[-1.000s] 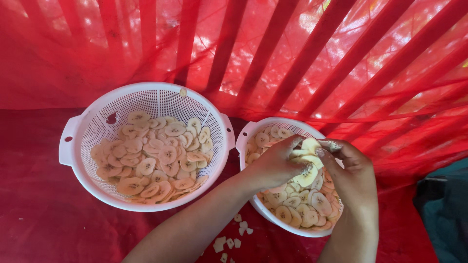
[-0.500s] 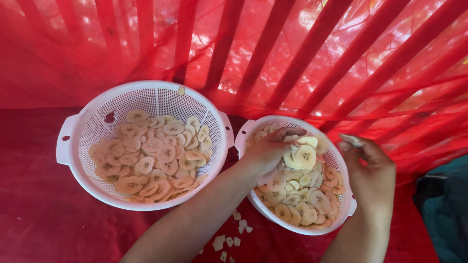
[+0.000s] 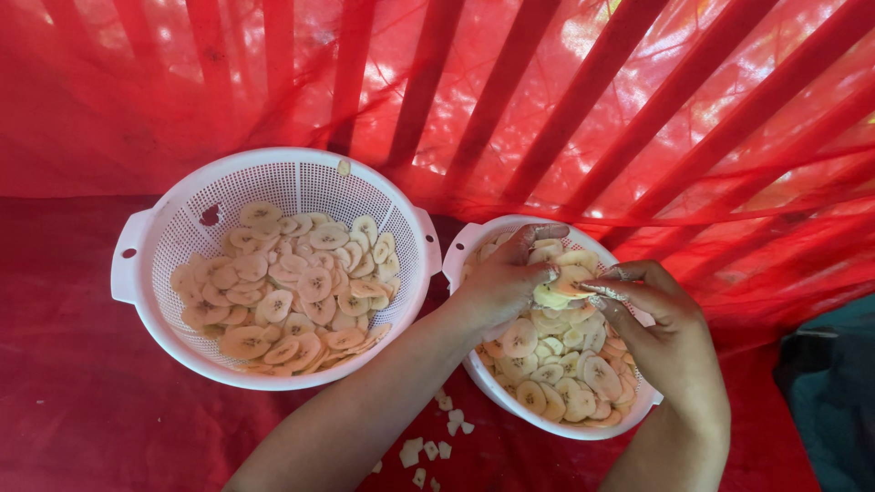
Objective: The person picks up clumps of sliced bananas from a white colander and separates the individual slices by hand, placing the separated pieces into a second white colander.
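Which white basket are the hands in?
The smaller basket on the right: both the left hand and right hand are over its slices. The bigger basket sits untouched.

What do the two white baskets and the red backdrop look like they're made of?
Large basket and small basket: likely moulded plastic, matte white, with even perforations and moulded handles. Red backdrop: seemingly thin mesh fabric; light and slats show through it.
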